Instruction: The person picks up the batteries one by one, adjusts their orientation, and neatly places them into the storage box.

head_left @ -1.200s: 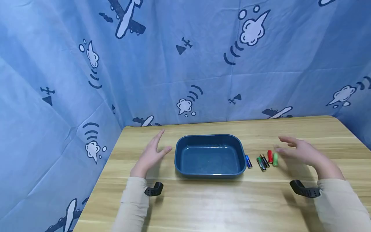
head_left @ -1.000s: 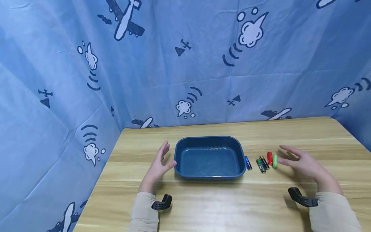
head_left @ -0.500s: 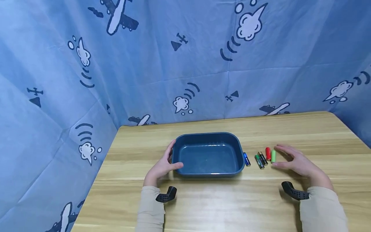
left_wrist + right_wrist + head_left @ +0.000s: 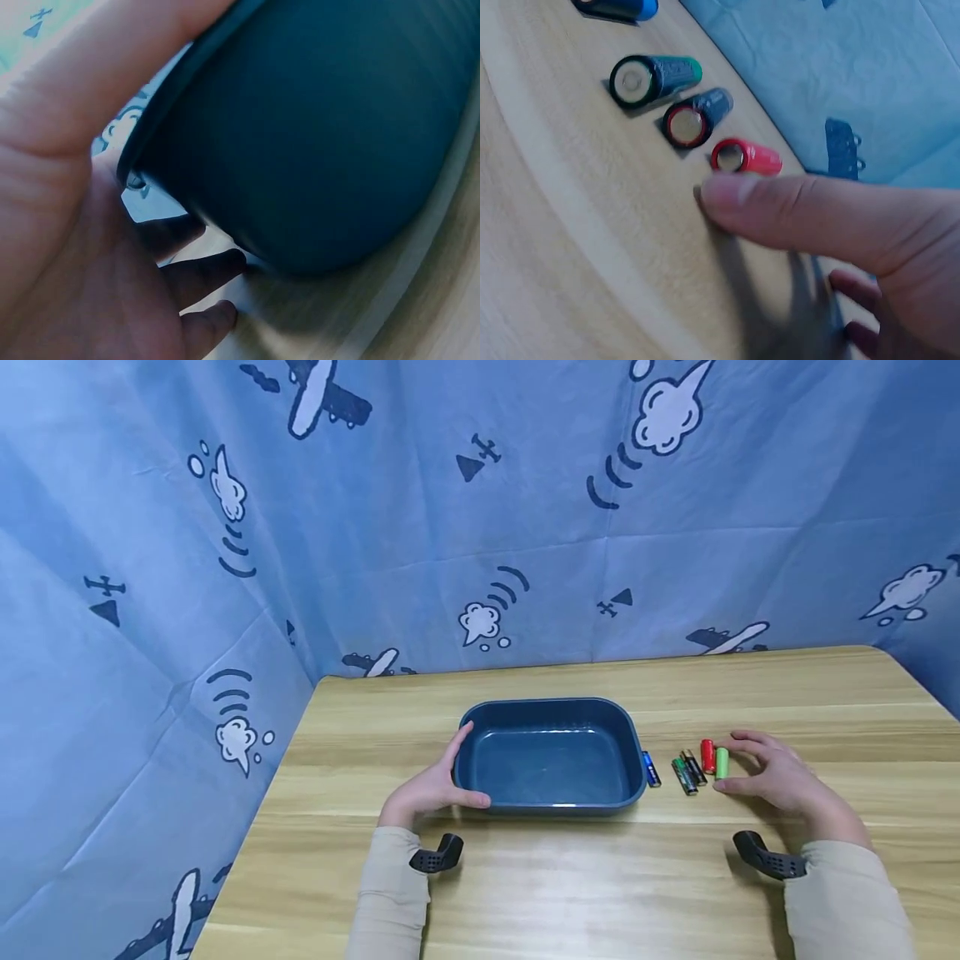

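Observation:
A dark blue rectangular basin [image 4: 551, 768] stands on the wooden table in the head view. My left hand [image 4: 435, 785] grips its left end, thumb on the front rim and fingers around the side; in the left wrist view the fingertips [image 4: 225, 262] lie against the basin's outer wall. To the right, my right hand [image 4: 783, 781] pinches a light green battery [image 4: 722, 763] end to end between thumb and forefinger. In the right wrist view the thumb [image 4: 780, 206] hides that battery. A red battery [image 4: 707, 756] lies right beside it.
Left of the red battery lie a black-and-gold battery [image 4: 695, 767] and a green-and-black battery [image 4: 684, 776]. A blue battery [image 4: 651, 769] lies close against the basin's right end. A blue printed curtain [image 4: 555, 527] hangs behind the table [image 4: 570, 885].
My left hand has come in from the left and taken hold of the basin's end. The right hand has moved left and closed thumb and forefinger on the green battery. The view has shifted slightly.

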{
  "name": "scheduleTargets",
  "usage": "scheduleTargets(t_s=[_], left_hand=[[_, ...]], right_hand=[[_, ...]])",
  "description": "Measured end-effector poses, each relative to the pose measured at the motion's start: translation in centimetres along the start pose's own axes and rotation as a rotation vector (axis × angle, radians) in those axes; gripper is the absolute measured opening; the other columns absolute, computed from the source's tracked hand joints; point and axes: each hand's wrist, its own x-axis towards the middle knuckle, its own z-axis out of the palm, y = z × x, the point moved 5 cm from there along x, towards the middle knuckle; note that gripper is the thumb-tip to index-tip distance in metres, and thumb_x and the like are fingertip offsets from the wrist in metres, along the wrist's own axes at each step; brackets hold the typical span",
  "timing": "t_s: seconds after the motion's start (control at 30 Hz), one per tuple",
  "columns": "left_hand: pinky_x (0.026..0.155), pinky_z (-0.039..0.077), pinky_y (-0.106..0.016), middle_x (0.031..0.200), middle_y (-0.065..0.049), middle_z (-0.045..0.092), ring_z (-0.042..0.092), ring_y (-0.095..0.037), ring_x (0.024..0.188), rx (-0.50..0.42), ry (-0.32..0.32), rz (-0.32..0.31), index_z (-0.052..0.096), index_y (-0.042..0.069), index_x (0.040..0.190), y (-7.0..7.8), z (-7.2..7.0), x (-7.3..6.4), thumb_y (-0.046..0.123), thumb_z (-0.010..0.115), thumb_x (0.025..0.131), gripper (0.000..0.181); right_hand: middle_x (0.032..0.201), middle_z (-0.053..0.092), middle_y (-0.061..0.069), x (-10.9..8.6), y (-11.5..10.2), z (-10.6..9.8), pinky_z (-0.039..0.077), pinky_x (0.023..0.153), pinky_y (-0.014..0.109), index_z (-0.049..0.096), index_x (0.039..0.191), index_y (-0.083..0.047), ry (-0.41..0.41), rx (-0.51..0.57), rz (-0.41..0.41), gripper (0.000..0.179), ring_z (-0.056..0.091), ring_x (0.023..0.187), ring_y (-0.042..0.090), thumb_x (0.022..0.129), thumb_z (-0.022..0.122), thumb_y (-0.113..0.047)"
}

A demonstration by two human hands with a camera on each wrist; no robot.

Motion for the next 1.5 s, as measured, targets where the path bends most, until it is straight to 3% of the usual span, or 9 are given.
scheduleTargets(t_s=[0.33, 0.63, 0.83, 1.03, 1.1, 1.23, 1.3, 1.4, 1.5], left_hand=[[0.104, 0.023, -0.057, 0.154, -0.009, 0.004, 0.018, -0.037, 0.135, 0.043, 0.001, -0.012, 0.000, 0.043, 0.146, 0.0, 0.1, 0.4, 0.027, 0.082, 0.070, 0.112], [0.105, 0.018, -0.058, 0.155, -0.007, 0.000, 0.010, -0.036, 0.137, 0.004, 0.006, -0.017, 0.000, 0.045, 0.145, -0.3, 0.2, 0.3, 0.026, 0.081, 0.071, 0.111], [0.105, 0.019, -0.058, 0.155, -0.008, -0.001, 0.010, -0.036, 0.137, 0.005, -0.005, -0.017, 0.000, 0.044, 0.146, -0.3, 0.1, 0.3, 0.026, 0.081, 0.071, 0.111], [0.105, 0.018, -0.058, 0.155, -0.006, 0.000, 0.010, -0.035, 0.138, 0.010, 0.004, -0.020, 0.001, 0.047, 0.145, -0.2, 0.0, 0.3, 0.028, 0.081, 0.071, 0.110], [0.106, 0.018, -0.058, 0.155, -0.006, 0.000, 0.010, -0.035, 0.138, 0.012, 0.006, -0.021, 0.002, 0.047, 0.145, -0.2, 0.0, 0.3, 0.028, 0.081, 0.071, 0.110], [0.106, 0.017, -0.058, 0.155, -0.007, 0.000, 0.009, -0.035, 0.138, 0.006, 0.005, -0.017, 0.001, 0.046, 0.145, -0.2, -0.1, 0.2, 0.027, 0.081, 0.071, 0.111], [0.105, 0.017, -0.059, 0.155, -0.007, 0.000, 0.009, -0.035, 0.138, 0.002, 0.005, -0.021, 0.001, 0.047, 0.145, -0.2, -0.1, 0.3, 0.027, 0.081, 0.071, 0.111], [0.105, 0.017, -0.060, 0.155, -0.006, 0.000, 0.009, -0.035, 0.138, -0.007, 0.005, -0.024, 0.001, 0.048, 0.144, -0.2, -0.1, 0.3, 0.027, 0.081, 0.071, 0.111], [0.106, 0.016, -0.058, 0.155, -0.004, -0.001, 0.008, -0.033, 0.138, -0.010, 0.004, -0.032, 0.002, 0.049, 0.144, -0.3, -0.2, 0.4, 0.027, 0.082, 0.070, 0.111]], right_hand=[[0.136, 0.025, 0.041, 0.1, -1.3, -1.3, 0.022, 0.089, 0.072, 0.036, 0.137, 0.004, -0.032, 0.112, 0.056, 0.080, 0.021, 0.120, 0.061, 0.077, 0.074, -0.034], [0.143, 0.022, 0.032, 0.0, -2.4, -2.1, 0.021, 0.088, 0.073, 0.030, 0.145, -0.008, -0.041, 0.167, 0.128, 0.085, 0.019, 0.121, 0.061, 0.078, 0.071, -0.042], [0.139, 0.033, 0.031, 0.3, -2.9, -2.6, 0.028, 0.089, 0.068, 0.029, 0.144, -0.007, 0.002, 0.197, 0.082, 0.080, 0.030, 0.119, 0.057, 0.082, 0.070, -0.034], [0.139, 0.035, 0.030, 0.7, -3.4, -2.5, 0.030, 0.086, 0.067, 0.031, 0.144, -0.009, 0.025, 0.179, 0.090, 0.083, 0.031, 0.118, 0.057, 0.079, 0.071, -0.041], [0.139, 0.037, 0.027, 0.8, -3.6, -2.5, 0.034, 0.089, 0.061, 0.030, 0.145, -0.010, 0.032, 0.208, 0.096, 0.084, 0.035, 0.120, 0.050, 0.080, 0.071, -0.041], [0.128, 0.056, 0.001, 1.2, -4.1, -2.4, 0.045, 0.086, 0.027, 0.027, 0.147, -0.011, 0.034, 0.367, 0.095, 0.079, 0.054, 0.111, 0.010, 0.083, 0.070, -0.029], [0.113, 0.064, -0.012, 1.4, -4.3, -2.4, 0.040, 0.094, 0.025, 0.028, 0.147, -0.012, 0.027, 0.491, 0.104, 0.077, 0.057, 0.098, -0.004, 0.083, 0.071, -0.023], [0.098, 0.066, -0.019, 1.6, -4.8, -2.2, 0.018, 0.108, 0.049, 0.028, 0.146, -0.013, 0.021, 0.641, 0.134, 0.080, 0.061, 0.093, -0.003, 0.080, 0.073, -0.016], [0.095, 0.067, -0.018, 1.8, -5.3, -2.0, 0.001, 0.103, 0.064, 0.029, 0.146, -0.012, 0.019, 0.691, 0.174, 0.084, 0.062, 0.091, -0.001, 0.076, 0.076, -0.015]])
